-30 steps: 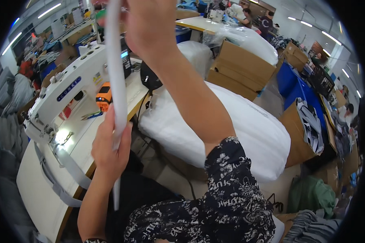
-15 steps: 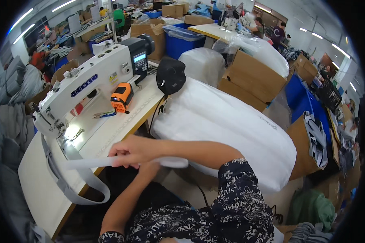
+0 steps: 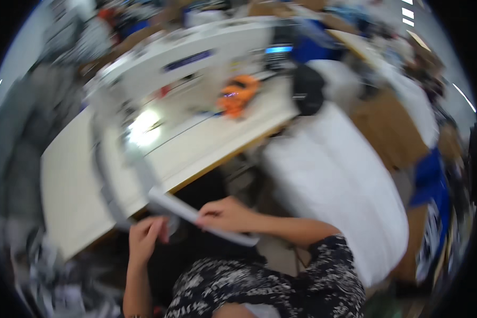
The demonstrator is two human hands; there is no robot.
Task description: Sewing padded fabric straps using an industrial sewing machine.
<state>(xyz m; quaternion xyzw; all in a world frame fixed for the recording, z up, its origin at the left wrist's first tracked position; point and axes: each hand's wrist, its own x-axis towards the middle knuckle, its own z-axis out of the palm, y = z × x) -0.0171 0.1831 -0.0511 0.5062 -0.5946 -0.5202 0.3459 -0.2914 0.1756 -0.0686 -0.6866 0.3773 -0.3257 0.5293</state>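
Note:
My right hand pinches a long white strip near its middle, in front of the table's edge. One end of the strip points up toward the sewing machine, the other down past my wrist. A grey strap runs from the white sewing machine over the tabletop and hangs in a loop at the edge. My left hand is at this loop with its fingers curled, seemingly closed on the strap; motion blurs the exact grip. The machine's lamp lights the needle area, whose details are smeared.
An orange boxy tool lies on the white table, beside a small blue-handled tool. A black cap rests at the table's right end. A large white wrapped bundle stands close on my right, with cardboard boxes behind it.
The view has swung left and blurred. My hands, crossed before, are now apart: the left at the strap loop, the right still holding the white strip, which now slants down to the right.

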